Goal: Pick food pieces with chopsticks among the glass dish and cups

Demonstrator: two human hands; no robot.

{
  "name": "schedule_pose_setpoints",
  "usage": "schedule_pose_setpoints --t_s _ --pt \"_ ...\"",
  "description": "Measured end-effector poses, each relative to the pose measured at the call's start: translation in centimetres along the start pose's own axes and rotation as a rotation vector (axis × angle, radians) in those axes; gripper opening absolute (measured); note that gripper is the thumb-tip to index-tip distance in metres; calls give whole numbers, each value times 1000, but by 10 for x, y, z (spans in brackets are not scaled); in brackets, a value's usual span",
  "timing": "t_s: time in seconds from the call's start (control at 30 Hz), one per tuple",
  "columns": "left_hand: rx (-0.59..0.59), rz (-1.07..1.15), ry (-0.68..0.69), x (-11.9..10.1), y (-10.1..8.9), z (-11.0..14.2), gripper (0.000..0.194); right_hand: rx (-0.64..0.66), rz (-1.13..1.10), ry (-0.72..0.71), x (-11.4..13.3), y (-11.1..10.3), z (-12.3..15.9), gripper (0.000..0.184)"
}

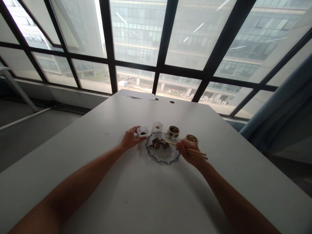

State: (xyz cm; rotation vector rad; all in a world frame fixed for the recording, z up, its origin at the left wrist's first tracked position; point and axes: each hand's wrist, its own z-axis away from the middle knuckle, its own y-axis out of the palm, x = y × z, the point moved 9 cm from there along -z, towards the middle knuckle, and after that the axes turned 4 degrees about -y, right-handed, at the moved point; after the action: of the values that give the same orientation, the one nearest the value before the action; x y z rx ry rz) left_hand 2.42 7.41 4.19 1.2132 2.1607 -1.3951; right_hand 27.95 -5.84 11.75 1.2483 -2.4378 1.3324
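My right hand (189, 150) is closed around a pair of wooden chopsticks (196, 151). Their tips reach into a clear glass bowl with a wavy rim (168, 161), among small dark brown dried pieces (157, 143). My left hand (131, 138) grips a small white cup (142, 131) by its sides, left of the bowl; a few dark bits lie inside it. Behind the bowl stand a second white cup (157, 126) with a little something brownish in it and a patterned cup (173, 131) with dark contents. Another small cup (192, 138) holding pale round pieces is partly hidden by my right hand.
All of this stands on a white table (156, 198). Sheets of paper (137, 94) lie at its far edge, near two dark round spots in the tabletop. Large black-framed windows rise beyond, and a blue curtain (280, 107) hangs at the right.
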Motion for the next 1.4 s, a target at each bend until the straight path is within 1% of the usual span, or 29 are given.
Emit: schedule_pose_setpoints --t_s 0.07,0.1,0.17,0.27,0.33,0.4,0.5,0.57,0.63,0.77,0.87,1.0,1.07,1.17,1.33,1.4 --pt "-12 -4 17 0 0 0 69 -1 -12 1 0 1 2 51" --pt "-24 -7 31 -1 0 0 69 -25 -29 16 -1 0 3 51" --pt "-52 -13 66 -5 -2 1 68 -128 -96 76 -5 -7 5 49" --pt "-74 -16 120 -13 -6 2 67 -336 -239 161 -4 -17 4 44" --pt "-74 -5 146 -16 -7 3 66 -401 -306 169 3 -15 -3 45" --pt "-71 7 161 -18 -7 3 66 -374 -328 150 12 -4 -15 48" --pt "-68 10 165 -17 -7 3 68 -207 -341 135 18 22 -34 46" --pt "-70 8 158 -16 -7 3 68 -137 -354 153 15 32 -39 44" --pt "-72 6 149 -15 -6 3 68 -172 -374 188 8 29 -38 44" --pt "-63 14 142 -14 -5 2 67 -294 -417 230 -1 10 -30 47" --pt "-71 13 121 -12 -4 2 68 -315 -426 230 -3 2 -27 50" --pt "-79 10 58 -4 -3 1 69 -337 -382 255 -7 -6 -20 53" --pt "-78 11 35 1 -2 1 69 -324 -363 269 -10 -7 -17 53" --pt "-72 15 21 4 0 1 68 -250 -337 260 -10 -3 -13 53" --pt "-31 3 -9 5 3 0 68 -136 -245 209 -12 10 -10 50" --pt "-15 -4 -20 5 4 0 68 -79 -194 164 -10 15 -11 48"
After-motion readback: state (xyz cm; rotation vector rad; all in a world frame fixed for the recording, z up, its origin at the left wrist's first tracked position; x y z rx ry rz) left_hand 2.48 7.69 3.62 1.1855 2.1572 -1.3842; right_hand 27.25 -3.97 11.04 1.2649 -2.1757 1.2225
